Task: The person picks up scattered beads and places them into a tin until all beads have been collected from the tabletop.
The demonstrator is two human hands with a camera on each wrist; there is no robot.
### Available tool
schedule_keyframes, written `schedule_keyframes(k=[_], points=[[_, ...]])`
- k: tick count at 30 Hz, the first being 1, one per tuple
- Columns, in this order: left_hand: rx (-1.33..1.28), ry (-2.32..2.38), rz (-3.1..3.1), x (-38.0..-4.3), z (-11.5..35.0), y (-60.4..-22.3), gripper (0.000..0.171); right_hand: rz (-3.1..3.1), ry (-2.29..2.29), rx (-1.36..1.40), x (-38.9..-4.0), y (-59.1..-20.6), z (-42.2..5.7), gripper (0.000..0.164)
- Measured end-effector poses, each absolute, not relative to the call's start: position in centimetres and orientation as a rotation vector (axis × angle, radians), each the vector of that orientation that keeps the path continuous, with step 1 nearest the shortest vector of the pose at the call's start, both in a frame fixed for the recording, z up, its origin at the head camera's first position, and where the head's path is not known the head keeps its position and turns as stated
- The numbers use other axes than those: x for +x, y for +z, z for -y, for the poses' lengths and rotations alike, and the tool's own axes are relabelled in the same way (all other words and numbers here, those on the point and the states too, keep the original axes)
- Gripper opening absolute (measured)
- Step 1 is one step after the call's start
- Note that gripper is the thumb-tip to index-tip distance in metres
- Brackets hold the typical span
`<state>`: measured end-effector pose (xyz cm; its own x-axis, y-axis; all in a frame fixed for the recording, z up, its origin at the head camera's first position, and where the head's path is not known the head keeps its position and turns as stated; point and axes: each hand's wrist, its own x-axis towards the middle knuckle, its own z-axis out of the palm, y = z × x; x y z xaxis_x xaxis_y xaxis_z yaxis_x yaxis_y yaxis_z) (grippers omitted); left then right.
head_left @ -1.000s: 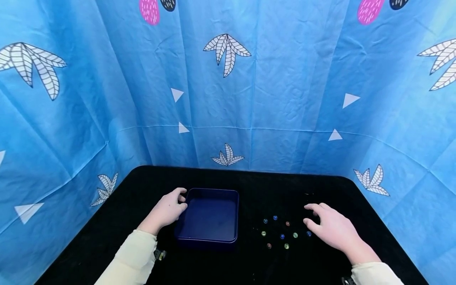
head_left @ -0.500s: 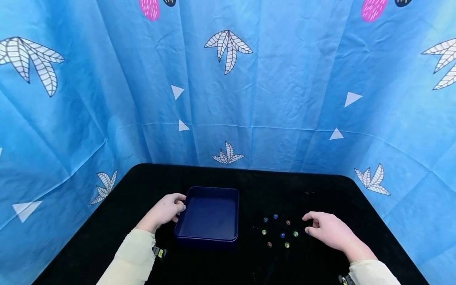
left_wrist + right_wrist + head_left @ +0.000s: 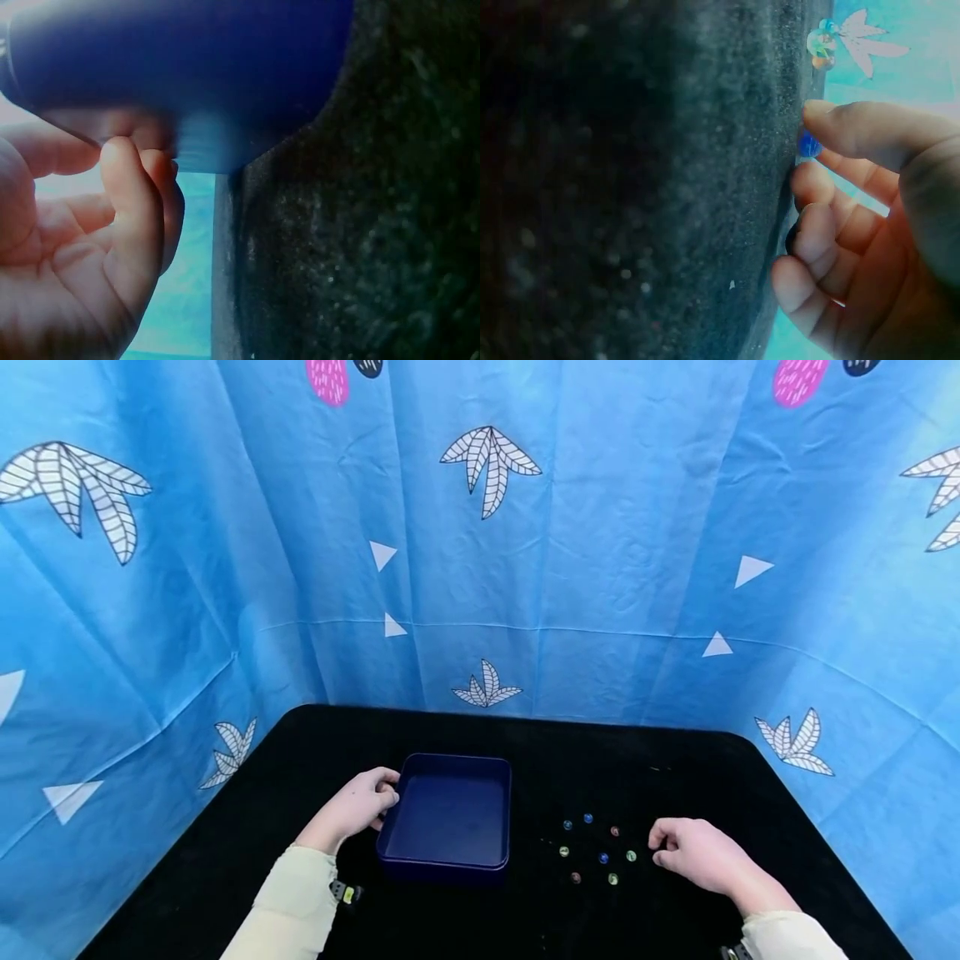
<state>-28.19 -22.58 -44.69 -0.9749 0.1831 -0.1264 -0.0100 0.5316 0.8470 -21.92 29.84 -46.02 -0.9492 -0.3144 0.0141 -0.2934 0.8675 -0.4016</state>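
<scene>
A dark blue square box (image 3: 450, 814) stands on the black tabletop, left of centre. My left hand (image 3: 356, 810) is at its left side. In the left wrist view, bent fingertips (image 3: 116, 154) touch the outside of its wall (image 3: 187, 67); none shows over the rim. To the right, my right hand (image 3: 705, 856) is low over the table. In the right wrist view, its thumb and forefinger pinch a small blue glass marble (image 3: 810, 145), hidden in the head view. Left of this hand lie several loose marbles: green (image 3: 632, 856), blue (image 3: 603, 858) and reddish (image 3: 615, 831).
The black-covered table (image 3: 585, 760) has rounded far corners. A blue curtain (image 3: 600, 568) with leaf and triangle prints hangs behind and on both sides. Small light specks (image 3: 660, 768) lie on the cloth behind the marbles.
My right hand has come down over the rightmost blue marble, and its thumb and forefinger have closed on it. The left fingers have settled against the box's side. The head view has shifted slightly.
</scene>
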Motion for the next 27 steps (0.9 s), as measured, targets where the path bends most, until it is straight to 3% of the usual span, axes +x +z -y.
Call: schedule_keyframes(k=[14, 27], points=[[0.151, 1.431, -2.571, -28.3, 22.5, -45.1, 0.040, -3.020, -0.584, -0.392, -22.1, -45.7, -29.8, 0.017], [0.190, 1.448, -2.553, -28.1, 22.7, -44.9, 0.039, -3.203, -0.622, -0.432, -23.8, -40.2, -26.4, 0.011]])
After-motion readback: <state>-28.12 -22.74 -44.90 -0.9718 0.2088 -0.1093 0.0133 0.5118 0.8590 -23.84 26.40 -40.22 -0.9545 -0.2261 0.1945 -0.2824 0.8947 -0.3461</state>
